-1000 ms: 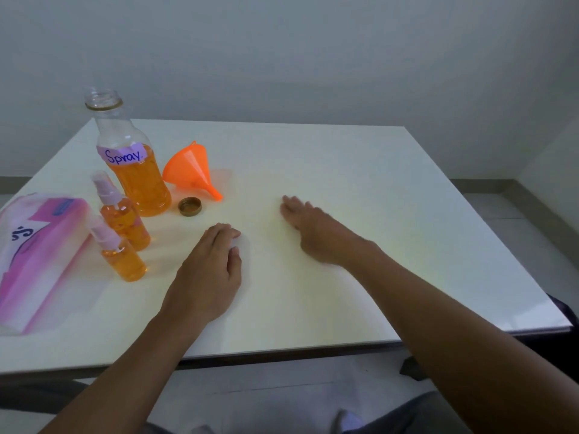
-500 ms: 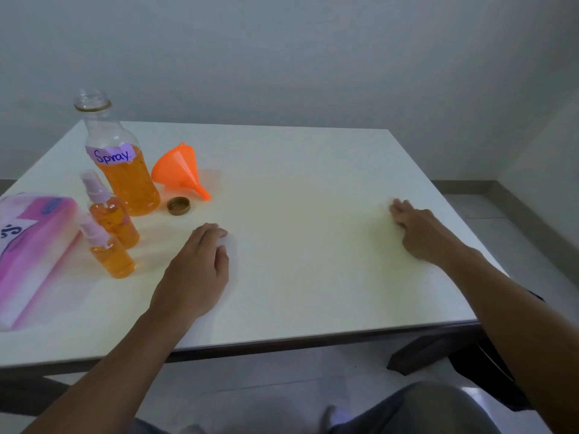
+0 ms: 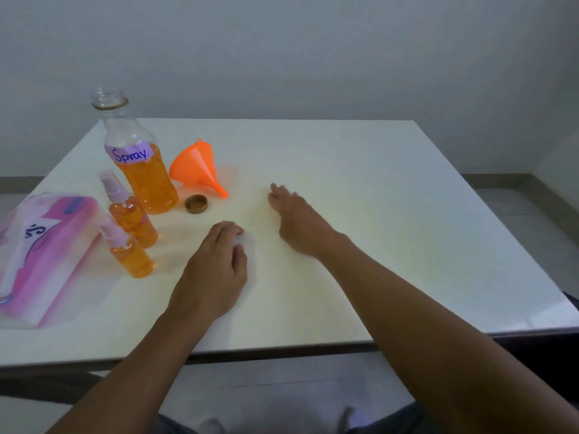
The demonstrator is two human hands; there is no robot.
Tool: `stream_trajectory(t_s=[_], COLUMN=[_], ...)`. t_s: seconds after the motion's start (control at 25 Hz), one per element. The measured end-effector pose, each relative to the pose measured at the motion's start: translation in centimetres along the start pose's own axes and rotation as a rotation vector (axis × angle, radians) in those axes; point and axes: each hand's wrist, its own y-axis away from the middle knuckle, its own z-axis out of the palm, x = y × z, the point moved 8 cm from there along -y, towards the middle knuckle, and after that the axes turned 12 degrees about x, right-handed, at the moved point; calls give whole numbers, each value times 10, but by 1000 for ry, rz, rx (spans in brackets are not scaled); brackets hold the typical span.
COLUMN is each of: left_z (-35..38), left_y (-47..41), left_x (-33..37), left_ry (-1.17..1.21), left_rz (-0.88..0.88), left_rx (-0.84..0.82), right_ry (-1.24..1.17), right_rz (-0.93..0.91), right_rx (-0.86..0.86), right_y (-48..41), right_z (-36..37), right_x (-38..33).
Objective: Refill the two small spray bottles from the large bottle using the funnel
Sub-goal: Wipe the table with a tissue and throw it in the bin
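Left hand: left hand [image 3: 216, 270] lies palm down on the white table [image 3: 360, 214], fingers curled loosely over a white tissue [image 3: 247, 245] that shows just past the fingertips; it presses on the tissue, though whether it grips it cannot be told.
Right hand: right hand [image 3: 297, 220] rests flat on the table, fingers spread and empty, pointing toward the far left.
Between the hands: bare tabletop, the two hands near each other but apart.
Cap: brown bottle cap [image 3: 196, 204] lies open side up, beyond the left hand and just beside the large bottle's base.
Funnel: orange funnel [image 3: 195, 167] lies on its side, spout aimed at the right hand, wide mouth turned toward the large bottle.
Large bottle: large bottle [image 3: 138, 161] stands upright and uncapped, labelled "Spray", orange liquid filling roughly its lower half.
Small spray bottles: far spray bottle [image 3: 130, 211] stands touching or just in front of the large bottle; near spray bottle [image 3: 128, 249] stands just in front of that one. Both hold orange liquid and carry their pump tops.
Left edge: pink tissue pack [image 3: 44, 252] lies beside the small bottles.
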Motion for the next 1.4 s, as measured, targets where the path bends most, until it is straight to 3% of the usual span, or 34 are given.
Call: stream_trajectory(t_s=[0.12, 0.24, 0.44, 0.56, 0.8, 0.88, 0.96, 1.04, 1.2, 1.28, 1.4], left_z=[-1, -3, -6, -4, -3, -2, 0, 2, 4, 6, 12], left_y=[0, 2, 6, 4, 3, 4, 6, 7, 7, 5, 1], left_x=[2, 3, 7, 6, 4, 2, -1, -3, 0, 2, -1], left_ry=[2, 5, -10, -14, -10, -25, -46, -76, -126, -148, -162], left_rz=[1, 1, -7, -17, -21, -25, -25, -18, 6, 48, 83], left_rx=[-13, -18, -11, -9, -7, -12, -36, -67, -82, -83, -101], right_ry=[-37, 38, 185, 197, -25, -74, -44, 43, 130, 133, 139], right_rz=[-140, -102, 367, 538, 38, -82, -109, -8, 362, 517, 562], right_rx=[-29, -39, 55, 135, -27, -83, -71, -26, 79, 170, 241], right_y=[43, 75, 92, 88, 100, 119, 126, 122, 107, 87, 37], right_z=[-13, -36, -91, -93, -14, -15, -29, -47, -86, -90, -80], right_x=[13, 69, 195, 190, 18, -3, 20, 78, 174, 185, 163])
